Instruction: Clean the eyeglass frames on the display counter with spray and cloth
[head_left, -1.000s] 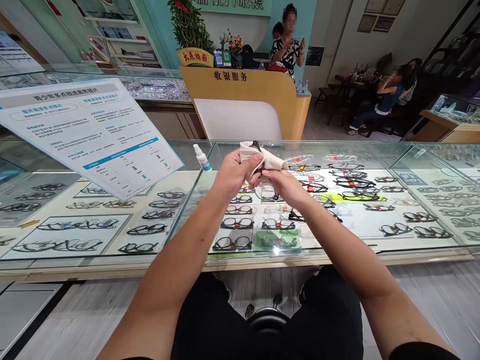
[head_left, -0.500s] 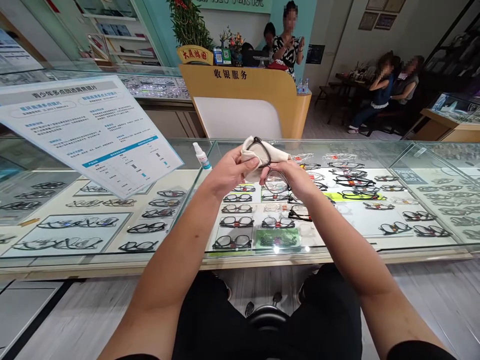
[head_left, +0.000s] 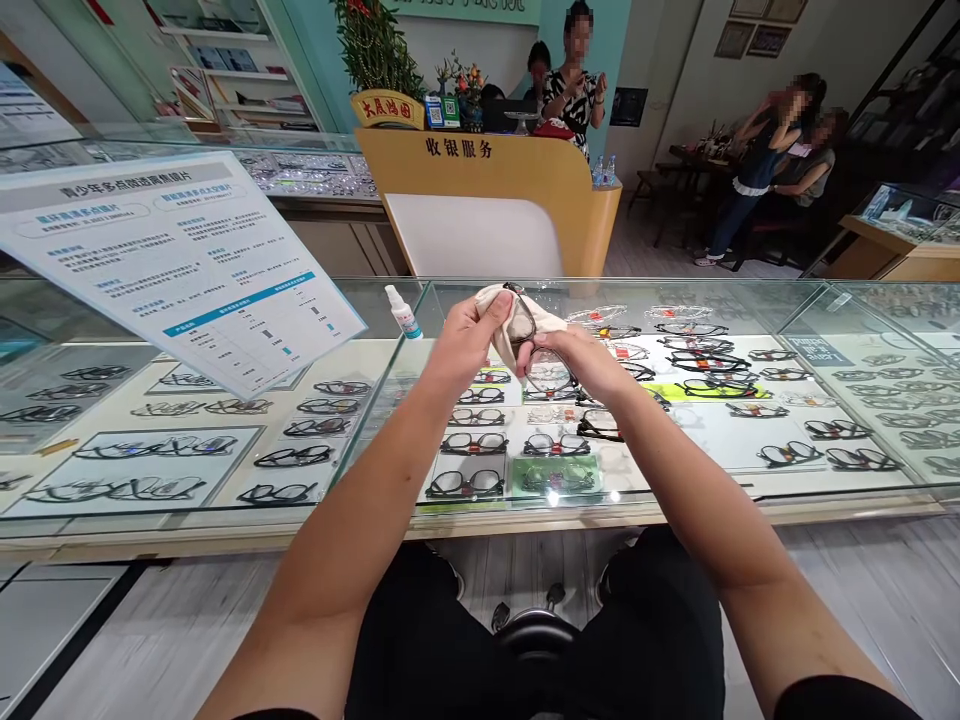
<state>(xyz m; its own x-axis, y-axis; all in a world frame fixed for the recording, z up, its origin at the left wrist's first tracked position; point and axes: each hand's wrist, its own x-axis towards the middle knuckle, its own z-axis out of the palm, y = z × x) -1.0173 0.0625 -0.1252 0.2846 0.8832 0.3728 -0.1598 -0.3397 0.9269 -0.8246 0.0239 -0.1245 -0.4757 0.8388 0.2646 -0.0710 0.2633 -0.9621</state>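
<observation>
- Both hands are close together, closed on what they hold: the left hand (head_left: 466, 335) pinches a pale cloth (head_left: 548, 319) around one side of the glasses (head_left: 551, 373), and the right hand (head_left: 579, 358) grips near their middle.
- The glasses are held above the worktop (head_left: 525, 525), one round lens hanging clear of the cloth.
- The worktop is a long glass-topped case with a pale wooden front edge.
- Under its glass, rows of spectacle frames (head_left: 475, 443) lie on white and grey panels, with a green card (head_left: 556, 476) near the front.
- A white spray bottle (head_left: 405, 313) stands left of the hands, near the far edge.
- Farther left slants a printed sheet (head_left: 180, 270) with a blue band.
- Beyond is a wood-coloured stand (head_left: 480, 172) with dark characters; a leafy plant (head_left: 379, 50) rises at its left end, and a person in a patterned top (head_left: 562, 95) stands behind it.
- At right, two people (head_left: 769, 150) are close together near a dark table (head_left: 697, 157).
- Grey wood-look flooring (head_left: 847, 580) runs below.
</observation>
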